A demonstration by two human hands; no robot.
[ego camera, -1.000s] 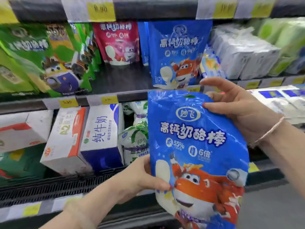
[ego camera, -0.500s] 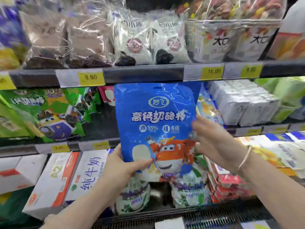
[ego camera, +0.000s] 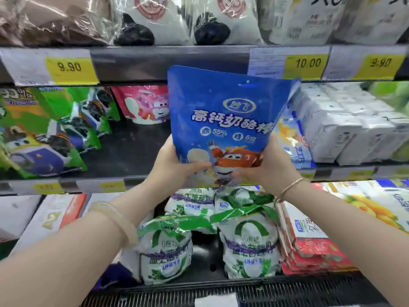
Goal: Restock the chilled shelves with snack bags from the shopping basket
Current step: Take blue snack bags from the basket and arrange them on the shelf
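Two bare forearms reach up from the bottom of the view, and both hands grip one blue snack bag (ego camera: 228, 120) by its lower corners. The left hand (ego camera: 174, 167) wraps the bottom left corner, thumb across the front and fingers hidden behind. The right hand (ego camera: 269, 168) does the same at the bottom right, a thin bracelet (ego camera: 292, 185) on its wrist — a pale bangle (ego camera: 112, 214) sits on the left. Holding the bag low at both corners keeps it upright with its printed face, a cartoon orange plane, turned outward, likely so it will stand facing shoppers.

The bag is raised in front of the middle chilled shelf (ego camera: 132, 182), its top edge reaching the price rail (ego camera: 168, 60) of the shelf above. It lines up with a dark gap (ego camera: 132, 147) on that shelf, between a pink bag (ego camera: 143, 105) of the same cartoon style set further back and stacked white cartons (ego camera: 345, 127) to the right. Whether its base already rests on the shelf cannot be told, since the hands cover it.

Further left lean green cartoon bags (ego camera: 51, 129). Above, clear-wrapped pale packs (ego camera: 152, 18) sit over yellow price tags (ego camera: 69, 67). Below, green-and-white wrapped tubs (ego camera: 250, 247) and red-edged boxes (ego camera: 309, 240) fill the lower shelf. The shopping basket is not in view.
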